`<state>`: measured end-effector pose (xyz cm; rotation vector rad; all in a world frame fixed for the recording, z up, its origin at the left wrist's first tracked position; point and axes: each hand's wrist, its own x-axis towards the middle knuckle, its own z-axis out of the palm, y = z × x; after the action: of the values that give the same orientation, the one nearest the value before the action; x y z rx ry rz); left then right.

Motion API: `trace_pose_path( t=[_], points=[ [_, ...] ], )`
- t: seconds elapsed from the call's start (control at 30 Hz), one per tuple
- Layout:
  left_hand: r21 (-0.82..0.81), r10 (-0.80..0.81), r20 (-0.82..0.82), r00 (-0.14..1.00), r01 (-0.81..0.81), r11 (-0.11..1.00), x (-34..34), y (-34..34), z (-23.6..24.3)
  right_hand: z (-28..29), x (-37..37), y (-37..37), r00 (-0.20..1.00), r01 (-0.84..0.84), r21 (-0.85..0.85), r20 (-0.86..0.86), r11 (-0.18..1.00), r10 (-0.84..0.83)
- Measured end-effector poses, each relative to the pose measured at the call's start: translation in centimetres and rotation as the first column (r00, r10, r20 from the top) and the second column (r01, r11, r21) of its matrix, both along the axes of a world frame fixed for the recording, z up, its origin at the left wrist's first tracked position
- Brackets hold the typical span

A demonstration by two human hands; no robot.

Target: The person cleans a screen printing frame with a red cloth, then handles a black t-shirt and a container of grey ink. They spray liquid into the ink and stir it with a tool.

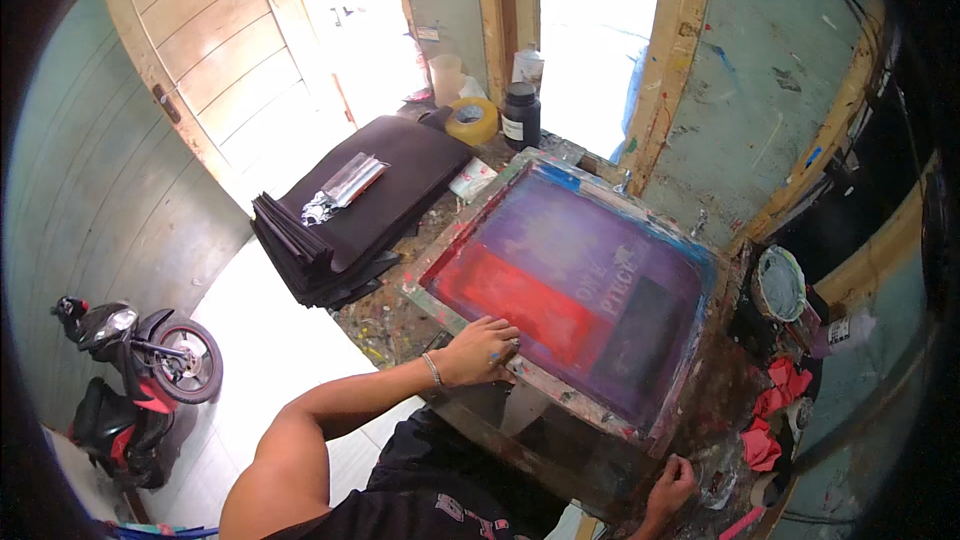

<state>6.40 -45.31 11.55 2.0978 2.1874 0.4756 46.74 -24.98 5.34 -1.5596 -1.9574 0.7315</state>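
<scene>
A silk-screen frame [612,408] lies tilted across the worktable, its purple mesh [545,225] carrying a red block [525,300] and a dark block at the right. My left hand [482,352], with a bracelet at the wrist, has its fingers closed over the frame's near left edge. Low at the right, my right hand [672,488] hangs by the table's near edge, apart from the frame. Its fingers are curled in, and anything inside them is hidden. A stack of dark folded bags or sheets [385,185] sits left of the frame, with a clear plastic packet [345,185] on top.
Behind the frame stand a yellow tape roll [472,122] and a black bottle [521,118]. An open paint tub [780,285] and crumpled red cloths [775,405] are at the right. Hinge clamps [700,223] stick up along the far edge. A motorcycle [140,370] stands at far left.
</scene>
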Motion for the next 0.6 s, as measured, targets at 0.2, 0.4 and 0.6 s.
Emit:
trace_pose_path(
  t=[0.2, 0.4, 0.6],
  points=[
    [-0.049, 0.035, 0.074, 0.997, -0.031, 0.998, -0.2, 0.0, -0.9, 0.4, -0.7, 0.2, 0.995, -0.056, 0.165, -0.072, 0.985, 0.068],
    [-0.142, 0.080, 0.051, 0.996, -0.072, 0.987, 0.2, 0.4, -2.5, 2.1, -1.5, -0.9, 0.997, -0.006, -0.163, -0.073, 0.987, -0.006],
    [0.229, 0.158, 0.210, 0.965, -0.206, 0.951, -1.0, -2.8, -3.7, 4.7, -7.8, 0.9, 0.970, -0.155, 0.042, -0.181, 0.987, 0.161]
  ],
)
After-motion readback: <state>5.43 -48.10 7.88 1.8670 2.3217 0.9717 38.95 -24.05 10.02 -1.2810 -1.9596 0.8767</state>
